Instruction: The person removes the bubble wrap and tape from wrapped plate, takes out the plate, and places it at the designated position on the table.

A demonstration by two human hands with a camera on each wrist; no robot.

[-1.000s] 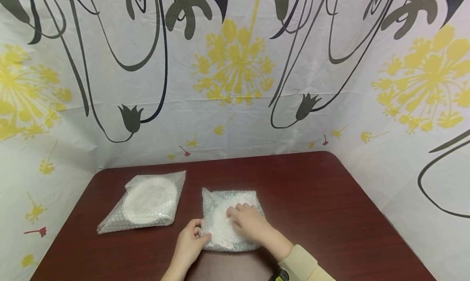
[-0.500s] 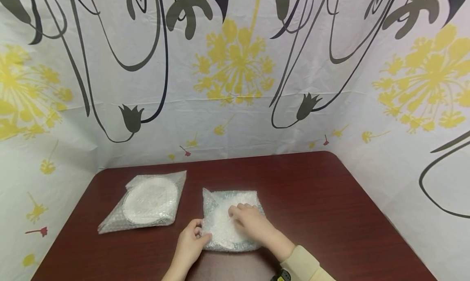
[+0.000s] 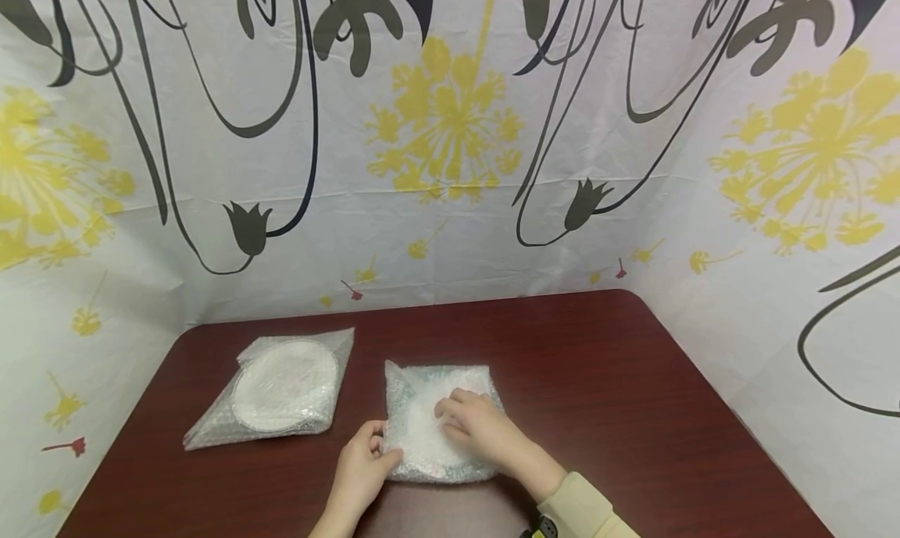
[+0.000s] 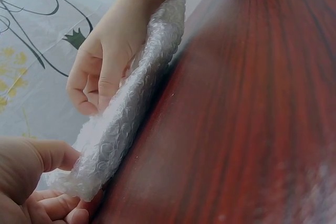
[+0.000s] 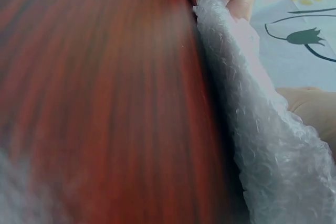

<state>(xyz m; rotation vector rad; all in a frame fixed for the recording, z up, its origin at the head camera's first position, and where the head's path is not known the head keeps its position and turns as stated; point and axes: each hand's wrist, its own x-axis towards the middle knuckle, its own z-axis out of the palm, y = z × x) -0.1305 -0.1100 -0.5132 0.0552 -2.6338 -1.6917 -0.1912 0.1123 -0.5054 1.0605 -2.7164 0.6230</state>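
One bubble-wrap pack (image 3: 422, 432), squarish and flat, white through the film, lower centre of frame. Counter (image 3: 633, 413) under it: glossy dark-red wood grain, rounded back corners, surface running on to the right edge. Left hand (image 3: 362, 464) pinches the pack's left edge, thumb on top, fingers below. Right hand (image 3: 481, 429) rests on its top, fingers bent; can't tell if they grip wrap. Second pack (image 3: 277, 390), left of frame, well apart: pointed corners, round white outline. Printed sheet (image 3: 422, 257) lines back and sides.
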